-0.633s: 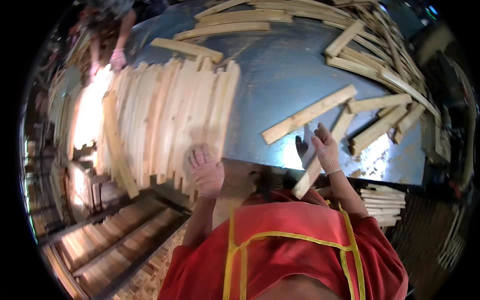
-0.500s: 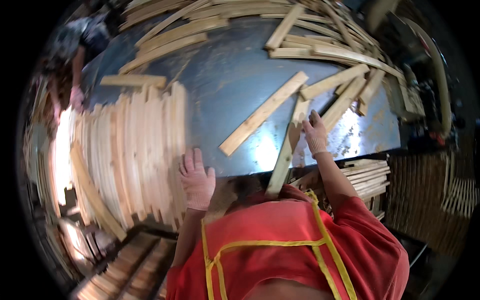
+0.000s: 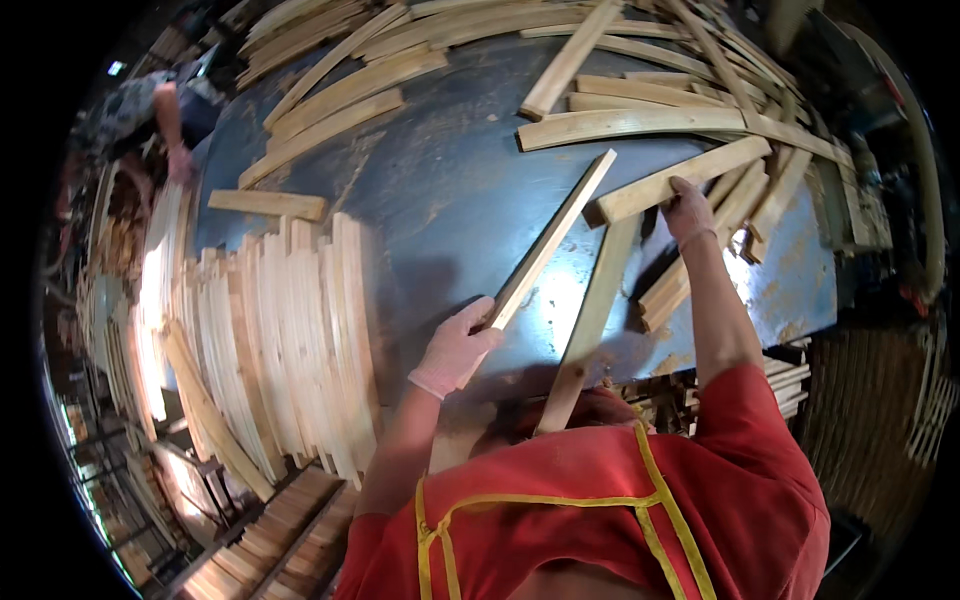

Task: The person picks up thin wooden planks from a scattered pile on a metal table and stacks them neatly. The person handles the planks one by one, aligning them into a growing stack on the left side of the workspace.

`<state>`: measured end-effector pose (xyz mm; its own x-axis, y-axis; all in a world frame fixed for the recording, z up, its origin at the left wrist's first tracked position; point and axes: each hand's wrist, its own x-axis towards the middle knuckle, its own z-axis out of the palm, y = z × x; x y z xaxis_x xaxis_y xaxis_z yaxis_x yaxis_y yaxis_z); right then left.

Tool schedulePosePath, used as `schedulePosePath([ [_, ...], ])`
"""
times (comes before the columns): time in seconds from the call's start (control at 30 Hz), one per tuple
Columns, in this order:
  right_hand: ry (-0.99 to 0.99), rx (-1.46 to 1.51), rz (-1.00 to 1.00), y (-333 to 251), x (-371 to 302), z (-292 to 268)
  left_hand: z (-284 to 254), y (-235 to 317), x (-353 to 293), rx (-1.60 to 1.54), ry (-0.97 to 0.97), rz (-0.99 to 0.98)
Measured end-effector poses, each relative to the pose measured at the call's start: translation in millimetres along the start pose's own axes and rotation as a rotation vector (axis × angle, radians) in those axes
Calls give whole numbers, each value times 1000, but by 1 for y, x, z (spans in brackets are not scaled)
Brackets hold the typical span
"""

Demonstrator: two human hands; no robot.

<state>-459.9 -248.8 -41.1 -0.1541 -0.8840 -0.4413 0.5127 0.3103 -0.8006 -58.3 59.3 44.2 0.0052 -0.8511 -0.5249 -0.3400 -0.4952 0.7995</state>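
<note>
My left hand (image 3: 458, 345), in a light glove, is closed round the near end of a wooden slat (image 3: 548, 245), which is tipped on its edge above the blue-grey metal table. Further right, my gloved right hand (image 3: 689, 212) grips a shorter wooden board (image 3: 685, 180) at its near side, thumb on top. Beneath that board another slat (image 3: 592, 320) runs toward my body and overhangs the table's front edge. To my left stands a tight row of pale slats (image 3: 300, 340), side by side.
Loose slats (image 3: 630, 125) lie heaped across the far right of the metal table (image 3: 430, 200), and more lie at the far left. A person (image 3: 165, 110) works beyond the row of slats. Stacked wood (image 3: 270, 535) sits low at the near left.
My left hand has left the row's edge and moved right to take hold of the slat, tilting it up. My right hand has reached farther out and gripped the short board.
</note>
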Motion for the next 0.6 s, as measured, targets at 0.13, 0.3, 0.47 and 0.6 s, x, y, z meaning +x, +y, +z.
schedulePosePath([
  [0.13,-285,39,100,33,-123,49,-10,-34,-52,-520,12,-17],
  [0.3,-440,-716,387,133,-310,99,11,-40,-87,-668,117,-1],
  [0.47,-954,-740,438,206,-347,137,12,-80,-133,-576,286,-98],
  [0.6,-1095,-873,572,225,-363,203,-7,-92,-174,202,545,-79],
])
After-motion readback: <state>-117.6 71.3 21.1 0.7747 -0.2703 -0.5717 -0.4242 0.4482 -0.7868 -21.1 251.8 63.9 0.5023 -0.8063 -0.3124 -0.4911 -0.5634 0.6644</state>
